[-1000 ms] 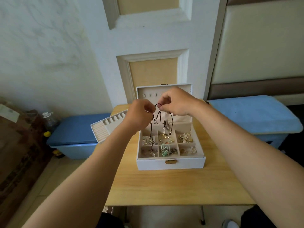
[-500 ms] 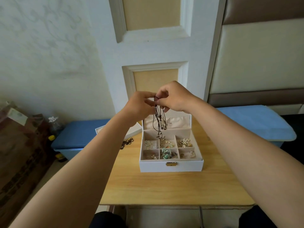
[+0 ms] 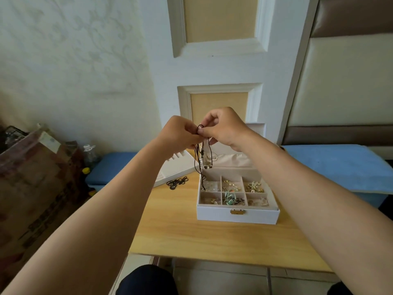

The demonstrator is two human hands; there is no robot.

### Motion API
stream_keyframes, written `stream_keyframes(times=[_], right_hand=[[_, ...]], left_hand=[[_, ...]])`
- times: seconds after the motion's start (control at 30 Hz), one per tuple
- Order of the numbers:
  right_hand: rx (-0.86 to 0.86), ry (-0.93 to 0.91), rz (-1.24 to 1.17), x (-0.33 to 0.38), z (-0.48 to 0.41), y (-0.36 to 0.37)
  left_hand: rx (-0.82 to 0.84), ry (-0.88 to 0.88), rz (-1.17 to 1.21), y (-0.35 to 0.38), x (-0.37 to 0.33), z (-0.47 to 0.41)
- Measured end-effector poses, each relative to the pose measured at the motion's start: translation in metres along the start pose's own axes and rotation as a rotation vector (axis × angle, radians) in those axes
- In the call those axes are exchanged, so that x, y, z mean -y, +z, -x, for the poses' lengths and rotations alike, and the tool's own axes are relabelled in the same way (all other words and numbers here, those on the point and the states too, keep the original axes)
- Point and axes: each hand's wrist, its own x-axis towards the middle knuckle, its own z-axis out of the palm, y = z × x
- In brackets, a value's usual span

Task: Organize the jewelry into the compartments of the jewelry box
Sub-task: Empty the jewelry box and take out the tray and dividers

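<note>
A white jewelry box (image 3: 237,215) stands open on the wooden table (image 3: 191,233), its six compartments filled with small jewelry. Above its back left corner, my left hand (image 3: 180,133) and my right hand (image 3: 223,126) are raised close together. Both pinch the top of a bundle of dark cord necklaces (image 3: 201,160) with small pendants. The cords hang down, and their lower end reaches the back left compartment. My hands hide most of the box's lid.
A white ring tray (image 3: 176,167) lies tilted to the left of the box, with a dark chain piece (image 3: 177,183) on the table beside it. Blue padded benches (image 3: 340,165) flank the table. A brown cardboard box (image 3: 36,177) stands at the left.
Both hands have lifted the cord necklaces higher above the box. The view has tilted upward, so the box sits lower in frame.
</note>
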Motion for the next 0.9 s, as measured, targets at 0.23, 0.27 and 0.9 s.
stream_keyframes(times=[0.23, 0.27, 0.9], right_hand=[[0.078, 0.031, 0.037, -0.002, -0.008, 0.045], [0.077, 0.030, 0.038, -0.002, -0.010, 0.051], [0.254, 0.232, 0.153, -0.072, -0.019, 0.149]], left_hand=[[-0.065, -0.078, -0.093, -0.021, 0.036, 0.005], [-0.071, -0.082, -0.093, -0.024, 0.041, 0.005], [0.042, -0.237, -0.248, -0.023, 0.149, 0.013]])
